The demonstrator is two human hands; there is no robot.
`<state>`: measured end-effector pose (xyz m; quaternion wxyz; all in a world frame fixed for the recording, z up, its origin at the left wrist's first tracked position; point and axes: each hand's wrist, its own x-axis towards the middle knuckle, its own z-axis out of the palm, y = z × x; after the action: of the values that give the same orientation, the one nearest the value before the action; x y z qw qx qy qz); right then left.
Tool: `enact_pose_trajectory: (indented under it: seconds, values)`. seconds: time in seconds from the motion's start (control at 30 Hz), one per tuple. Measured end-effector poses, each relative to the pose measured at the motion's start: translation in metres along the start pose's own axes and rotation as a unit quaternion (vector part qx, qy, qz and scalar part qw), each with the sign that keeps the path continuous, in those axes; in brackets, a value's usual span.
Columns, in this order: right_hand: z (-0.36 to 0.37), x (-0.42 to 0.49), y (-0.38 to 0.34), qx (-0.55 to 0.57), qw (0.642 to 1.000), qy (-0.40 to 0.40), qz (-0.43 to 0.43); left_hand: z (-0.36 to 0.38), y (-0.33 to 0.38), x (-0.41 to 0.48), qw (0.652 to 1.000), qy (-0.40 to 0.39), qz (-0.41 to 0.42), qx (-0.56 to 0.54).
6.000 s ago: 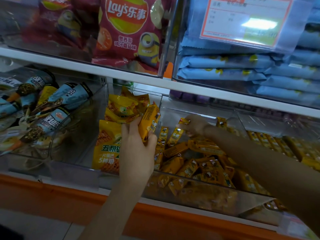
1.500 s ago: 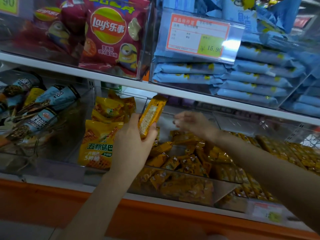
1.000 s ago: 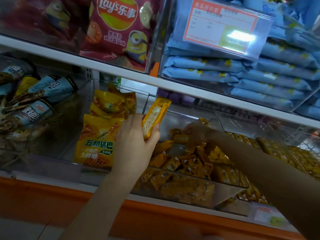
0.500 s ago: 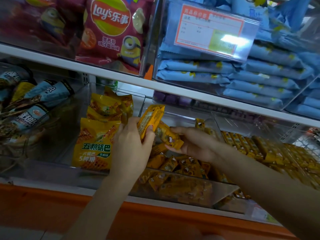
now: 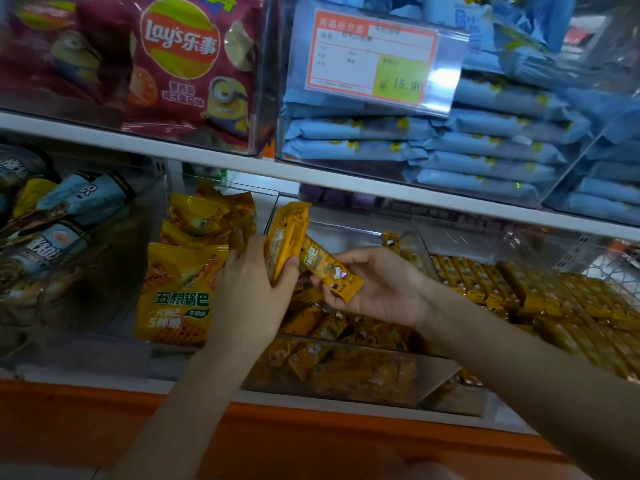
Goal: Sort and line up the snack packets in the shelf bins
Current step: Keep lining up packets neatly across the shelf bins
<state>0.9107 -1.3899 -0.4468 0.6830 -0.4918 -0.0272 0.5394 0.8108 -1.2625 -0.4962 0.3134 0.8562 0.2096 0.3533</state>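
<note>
Both grips are busy. The left grip (image 5: 252,292) curls round a small stack of yellow packets (image 5: 289,233) held close to upright. Just to its right, the right grip (image 5: 377,289), palm up, pinches a single packet (image 5: 330,273) between thumb and fingers. That packet lies slantwise, its long axis running from upper left to lower right. Its upper end meets the stack or stops just short; I cannot tell which. As I judge it, the single packet must be turned upright before it sits square against the stack, and the right grip is the one placed to turn it. Both are held above the middle bin (image 5: 346,230).

On the lower shelf, the far-left bin (image 5: 104,278) holds blue cone-shaped packets (image 5: 86,199). The next holds big yellow bags (image 5: 180,292), one standing at the front. The middle bin holds a jumble of small packets (image 5: 332,327) lying every way. The right bin (image 5: 485,244) holds similar-looking packets in tidy rows (image 5: 519,289). On the shelf above, red crisp bags (image 5: 187,64) sit to the left, and flat blue packets (image 5: 450,140) are stacked to the right behind a price tag (image 5: 370,53).
</note>
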Motion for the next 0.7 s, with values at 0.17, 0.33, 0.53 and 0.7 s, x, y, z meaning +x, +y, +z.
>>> enact_pose_trajectory:
  seconds: [0.17,0.33,0.53,0.7]
  values:
    - [-0.009,-0.002,0.001,-0.147,0.987,0.053,-0.038,0.0,0.001,0.0,1.0,0.007,0.011,-0.007]
    - [-0.025,0.004,-0.003,-0.247,0.96,0.123,-0.055,-0.003,-0.001,0.001,0.999,0.025,0.011,-0.022]
    - [-0.037,0.038,-0.017,-0.168,0.957,0.225,-0.078,-0.007,-0.008,0.013,0.995,0.02,-0.023,-0.09]
    - [-0.031,0.078,-0.018,-0.217,0.941,0.244,-0.09,-0.004,-0.009,0.009,0.995,0.025,-0.029,-0.096]
